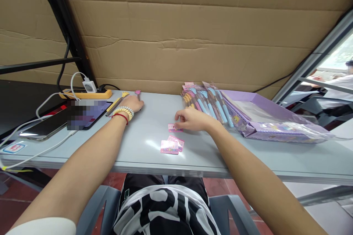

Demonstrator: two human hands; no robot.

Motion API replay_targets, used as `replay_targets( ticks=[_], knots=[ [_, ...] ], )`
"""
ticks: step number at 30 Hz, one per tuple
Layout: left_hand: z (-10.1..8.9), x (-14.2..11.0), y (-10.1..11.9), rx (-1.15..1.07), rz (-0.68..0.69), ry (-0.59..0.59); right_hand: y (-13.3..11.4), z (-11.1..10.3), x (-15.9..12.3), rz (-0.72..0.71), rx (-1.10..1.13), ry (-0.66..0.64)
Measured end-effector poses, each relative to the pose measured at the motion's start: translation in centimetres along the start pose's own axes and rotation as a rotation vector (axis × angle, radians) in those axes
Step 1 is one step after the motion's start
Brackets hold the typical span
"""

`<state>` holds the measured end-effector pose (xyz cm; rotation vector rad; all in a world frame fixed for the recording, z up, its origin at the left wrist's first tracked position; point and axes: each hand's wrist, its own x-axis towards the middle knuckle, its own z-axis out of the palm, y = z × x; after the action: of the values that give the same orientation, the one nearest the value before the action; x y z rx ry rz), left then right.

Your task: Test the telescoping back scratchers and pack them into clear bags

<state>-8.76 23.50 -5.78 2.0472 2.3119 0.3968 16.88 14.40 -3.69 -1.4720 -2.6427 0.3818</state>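
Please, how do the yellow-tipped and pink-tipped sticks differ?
The yellow-tipped stick lies largely visible; the left hand hides most of the pink-tipped stick. The yellow-tipped stick is on the left, the pink-tipped stick on the right. Both tips look hand-shaped.

A shared room fitted out with work stations, either a packing workshop or a classroom; which cannot be told. Cardboard sheeting (176,25) walls off the worktop (150,121) across the top of the frame, beside a black metal upright (62,18) at upper left. An orange power strip (104,94) lies at left, bagged pens (215,106) right of centre. Red floor tiles (217,187) and a grey plastic chair (110,191) show below; another person (343,80) sits at far right.
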Motion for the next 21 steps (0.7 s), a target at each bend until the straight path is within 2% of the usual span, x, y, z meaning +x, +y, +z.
replay_targets(
  ticks=[4, 10, 15, 18, 21],
  knots=[
    [-0.2, -0.5, 0.6, -0.099, 0.159, -0.043, 0.0, -0.1, 0.0, 0.001, -0.003, 0.012],
    [-0.8, -2.9, 2.5, -0.446, 0.54, -0.172, 0.1, 0.1, 0.0, -0.002, 0.002, 0.051],
    [-0.9, -4.0, 3.5, -0.603, 0.64, -0.361, 0.1, 0.4, -0.2, -0.008, 0.06, 0.23],
    [-0.9, -4.1, 3.6, -0.61, 0.671, -0.401, 0.2, 0.5, -0.2, -0.018, 0.089, 0.237],
    [-1.0, -4.1, 3.6, -0.597, 0.697, -0.39, 0.5, 0.6, -0.1, -0.027, 0.082, 0.224]
  ],
)
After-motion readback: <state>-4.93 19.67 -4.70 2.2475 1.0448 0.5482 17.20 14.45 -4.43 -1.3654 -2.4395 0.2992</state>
